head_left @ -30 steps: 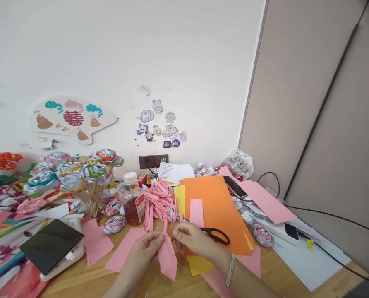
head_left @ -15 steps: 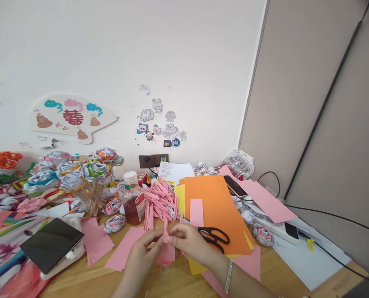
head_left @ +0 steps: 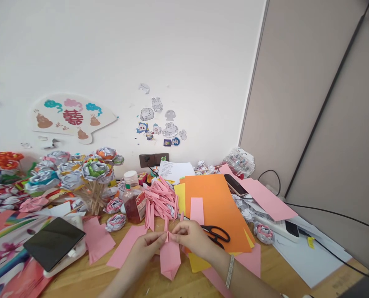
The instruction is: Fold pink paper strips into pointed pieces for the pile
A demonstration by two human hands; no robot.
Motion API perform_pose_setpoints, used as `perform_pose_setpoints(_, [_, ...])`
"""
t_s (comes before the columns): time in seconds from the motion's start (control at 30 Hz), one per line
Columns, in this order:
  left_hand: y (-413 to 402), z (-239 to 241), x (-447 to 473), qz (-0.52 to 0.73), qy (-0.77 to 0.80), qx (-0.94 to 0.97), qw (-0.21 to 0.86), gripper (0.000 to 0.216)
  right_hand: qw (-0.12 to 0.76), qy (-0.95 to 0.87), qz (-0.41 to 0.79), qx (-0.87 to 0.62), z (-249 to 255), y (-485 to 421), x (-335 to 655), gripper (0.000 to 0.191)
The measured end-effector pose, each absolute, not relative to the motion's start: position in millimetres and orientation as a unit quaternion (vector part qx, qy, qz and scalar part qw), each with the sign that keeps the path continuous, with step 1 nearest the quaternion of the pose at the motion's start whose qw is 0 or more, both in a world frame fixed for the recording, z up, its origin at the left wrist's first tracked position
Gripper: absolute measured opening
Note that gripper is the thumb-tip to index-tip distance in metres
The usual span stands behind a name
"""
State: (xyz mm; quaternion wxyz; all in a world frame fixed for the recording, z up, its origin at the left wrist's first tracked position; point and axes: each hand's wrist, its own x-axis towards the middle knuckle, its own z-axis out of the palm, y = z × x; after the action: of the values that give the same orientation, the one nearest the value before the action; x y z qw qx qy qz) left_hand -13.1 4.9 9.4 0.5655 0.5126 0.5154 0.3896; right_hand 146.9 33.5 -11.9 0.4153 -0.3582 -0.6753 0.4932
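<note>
A folded piece of pink paper (head_left: 170, 258) hangs below my fingertips, its lower end creased to a point. My left hand (head_left: 150, 245) pinches its upper edge from the left. From the right, my right hand (head_left: 188, 238) grips the same edge, thumb and finger close to the left ones. Just beyond the fingers, a narrow pink strip (head_left: 166, 224) stands out towards a heap of folded pink paper strips (head_left: 161, 198). Black-handled scissors (head_left: 217, 234) lie right of my right hand, partly hidden by it.
Orange sheets (head_left: 214, 198) lie at the right centre, with a small pink rectangle (head_left: 197, 211) on top. A bottle (head_left: 135, 205) stands left of the strips. Further left are a bunch of paper flowers (head_left: 94, 171) and a dark tablet (head_left: 54, 242). Cables (head_left: 333, 213) run along the right.
The pink paper has turned so its broad face and pointed lower end now show below my hands. My fingertips have drawn closer together on its upper edge.
</note>
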Motion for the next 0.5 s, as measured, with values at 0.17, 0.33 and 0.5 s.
perform_pose_setpoints(0.17, [6.7, 9.7, -14.6, 0.382, 0.515, 0.533, 0.552, 0.038, 0.411, -0.671, 0.492, -0.372, -7.5, 30.5, 146.8, 0.029])
perform_pose_setpoints(0.33, [9.0, 8.5, -15.9, 0.378, 0.514, 0.591, 0.494, 0.032, 0.404, -0.662, 0.504, -0.381, -9.5, 31.0, 147.6, 0.03])
perform_pose_setpoints(0.5, [9.6, 5.8, -15.8, 0.366, 0.51, 0.624, 0.465, 0.03, 0.397, -0.663, 0.505, -0.385, -15.2, 33.4, 148.2, 0.03])
